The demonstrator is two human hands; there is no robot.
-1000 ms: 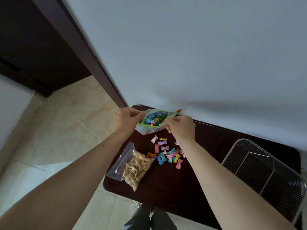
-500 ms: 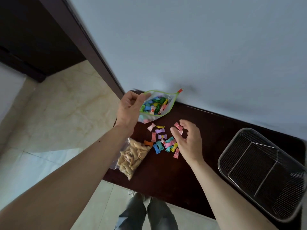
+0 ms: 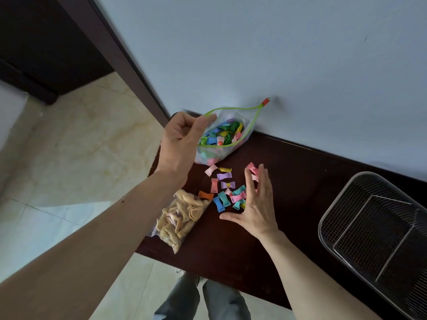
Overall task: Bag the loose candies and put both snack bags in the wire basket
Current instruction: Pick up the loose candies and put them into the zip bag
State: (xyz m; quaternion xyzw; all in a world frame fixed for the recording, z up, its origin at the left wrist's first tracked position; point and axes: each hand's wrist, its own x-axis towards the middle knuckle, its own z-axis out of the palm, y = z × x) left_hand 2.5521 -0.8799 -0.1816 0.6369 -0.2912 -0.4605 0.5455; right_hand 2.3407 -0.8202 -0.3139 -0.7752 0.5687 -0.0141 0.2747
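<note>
The dark brown wooden bench (image 3: 288, 204) is narrow and pushed right up against the pale blue wall (image 3: 277, 54), with most of the stuff crowded at its left end. There's bare wood between the candy pile and the silver wire mesh basket (image 3: 379, 229) at the right end, which has nothing in it.

The left hand (image 3: 182, 144) is pinched shut on the green zip rim of the clear plastic candy bag (image 3: 233, 132), holding its mouth wide open at the back left corner by the wall. It's already stuffed with bright wrapped candies.

The loose pastel wrapped candies (image 3: 225, 188) (pink, purple, blue, teal, orange, yellow) are scattered on the bench just in front of that bag. The right hand (image 3: 256, 204) is down over the right side of the pile, fingers spread and open, touching a few pieces.

The clear bag of tan crunchy snacks (image 3: 182, 218) lies flat at the front left edge, one corner hanging off over the beige tiled floor (image 3: 80, 153). A dark door frame (image 3: 120, 54) runs along the left.
</note>
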